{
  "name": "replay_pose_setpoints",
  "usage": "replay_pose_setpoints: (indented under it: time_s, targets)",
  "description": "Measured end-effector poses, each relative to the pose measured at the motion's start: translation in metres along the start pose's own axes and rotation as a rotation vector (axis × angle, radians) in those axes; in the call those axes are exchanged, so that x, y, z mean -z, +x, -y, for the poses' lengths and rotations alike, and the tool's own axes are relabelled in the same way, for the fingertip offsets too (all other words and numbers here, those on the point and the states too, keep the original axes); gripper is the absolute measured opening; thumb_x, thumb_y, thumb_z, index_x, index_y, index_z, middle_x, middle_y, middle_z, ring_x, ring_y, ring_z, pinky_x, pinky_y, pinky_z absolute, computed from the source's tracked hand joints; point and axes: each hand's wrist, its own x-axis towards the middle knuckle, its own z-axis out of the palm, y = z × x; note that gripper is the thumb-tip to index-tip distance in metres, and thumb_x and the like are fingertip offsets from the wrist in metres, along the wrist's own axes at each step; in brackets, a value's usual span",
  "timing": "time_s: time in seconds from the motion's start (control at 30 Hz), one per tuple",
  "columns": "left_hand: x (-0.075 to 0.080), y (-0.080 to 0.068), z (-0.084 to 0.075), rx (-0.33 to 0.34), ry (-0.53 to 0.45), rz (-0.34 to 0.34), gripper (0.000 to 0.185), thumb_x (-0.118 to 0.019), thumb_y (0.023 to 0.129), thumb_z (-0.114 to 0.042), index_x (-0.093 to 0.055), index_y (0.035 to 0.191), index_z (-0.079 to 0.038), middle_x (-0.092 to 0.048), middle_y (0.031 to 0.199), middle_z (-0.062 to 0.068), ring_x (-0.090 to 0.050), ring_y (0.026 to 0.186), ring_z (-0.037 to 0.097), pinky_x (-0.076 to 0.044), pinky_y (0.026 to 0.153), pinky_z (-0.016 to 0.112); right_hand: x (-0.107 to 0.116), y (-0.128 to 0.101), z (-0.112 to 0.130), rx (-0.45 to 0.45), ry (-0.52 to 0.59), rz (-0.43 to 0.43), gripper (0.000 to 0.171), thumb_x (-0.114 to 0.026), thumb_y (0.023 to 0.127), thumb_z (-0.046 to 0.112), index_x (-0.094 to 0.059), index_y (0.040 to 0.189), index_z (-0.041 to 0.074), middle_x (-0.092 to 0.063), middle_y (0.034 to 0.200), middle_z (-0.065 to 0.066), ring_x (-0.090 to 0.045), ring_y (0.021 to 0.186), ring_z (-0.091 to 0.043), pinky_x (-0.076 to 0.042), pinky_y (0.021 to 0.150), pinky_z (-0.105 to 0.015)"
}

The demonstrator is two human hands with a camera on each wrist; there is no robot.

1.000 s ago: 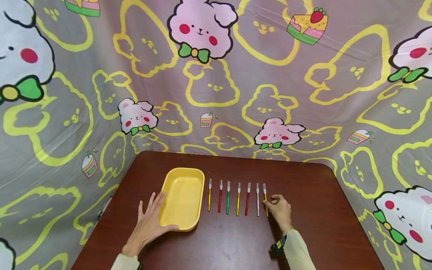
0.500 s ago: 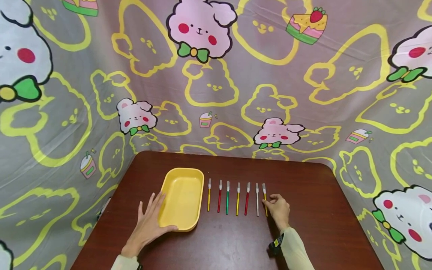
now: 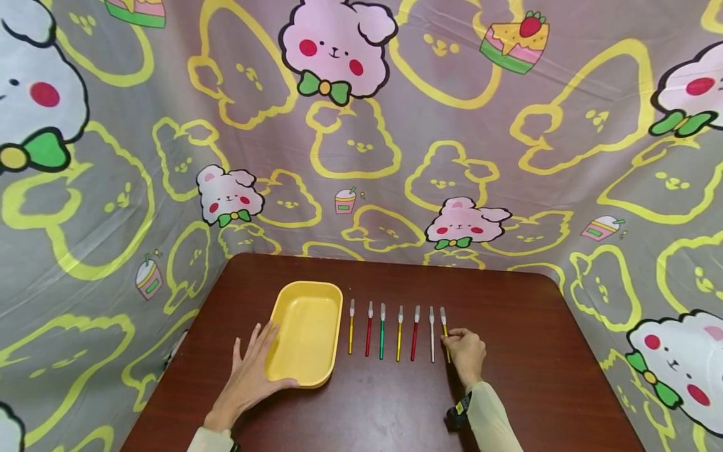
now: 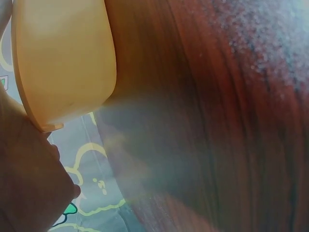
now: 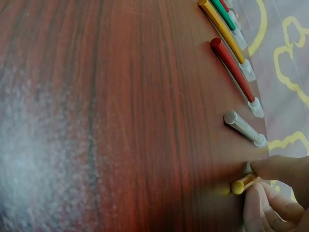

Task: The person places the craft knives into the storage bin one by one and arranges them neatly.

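Several slim craft knives with metallic coloured handles and clear caps lie in a row on the brown table. At the right end is a gold craft knife (image 3: 446, 339), and my right hand (image 3: 467, 355) pinches its handle between thumb and fingers. In the right wrist view the handle's round end (image 5: 238, 187) shows between the fingertips; the rest is hidden. On the left a yellow tray (image 3: 337, 333) stands with nothing in it. My left hand (image 3: 248, 370) rests against its left side and near corner, fingers spread, thumb along the near edge.
Left of the held knife lie a silver knife (image 3: 432, 342), a red knife (image 3: 415, 342), a second gold knife (image 3: 399, 342), a green knife (image 3: 381, 342) and others. A patterned cloth (image 3: 361, 157) surrounds the table (image 3: 373, 414) at the back and sides.
The right hand's fingers have drawn slightly together at the gold knife. The left hand, tray and other knives stay where they were.
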Motion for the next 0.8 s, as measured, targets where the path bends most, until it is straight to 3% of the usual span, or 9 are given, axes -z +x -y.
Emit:
replay_pose_setpoints:
  time_s: [0.17, 0.37, 0.8]
  targets:
    - [-0.0001, 0.0002, 0.0006, 0.01, -0.016, 0.016, 0.13, -0.086, 0.067, -0.073, -0.033, 0.165, -0.007, -0.029, 0.172, 0.016, -0.023, 0.155, 0.049, -0.009, 0.115, 0.08, 0.0024, 0.0004, 0.0043, -0.02, 0.018, -0.015, 0.013, -0.084, 0.082, 0.009, -0.081, 0.087, -0.003, -0.078, 0.081, -0.018, -0.071, 0.087, -0.048, -0.048, 0.09, -0.061]
    - [0.0004, 0.0, 0.0005, 0.011, -0.015, 0.011, 0.13, -0.086, 0.067, -0.073, -0.033, 0.165, -0.008, -0.029, 0.171, 0.016, -0.023, 0.155, 0.049, -0.008, 0.115, 0.08, 0.0051, 0.0039, 0.0043, -0.035, -0.002, 0.03, 0.014, -0.08, 0.083, 0.008, -0.082, 0.089, -0.004, -0.078, 0.089, -0.02, -0.07, 0.097, -0.05, -0.046, 0.099, -0.062]
    - [0.0005, -0.0005, -0.001, 0.01, -0.012, 0.013, 0.13, -0.085, 0.067, -0.075, -0.033, 0.165, -0.007, -0.029, 0.171, 0.017, -0.023, 0.155, 0.049, -0.008, 0.115, 0.08, 0.0095, 0.0096, 0.0046, -0.07, -0.011, 0.051, 0.016, -0.077, 0.081, 0.013, -0.083, 0.087, 0.0, -0.077, 0.077, -0.012, -0.069, 0.096, -0.051, -0.048, 0.094, -0.061]
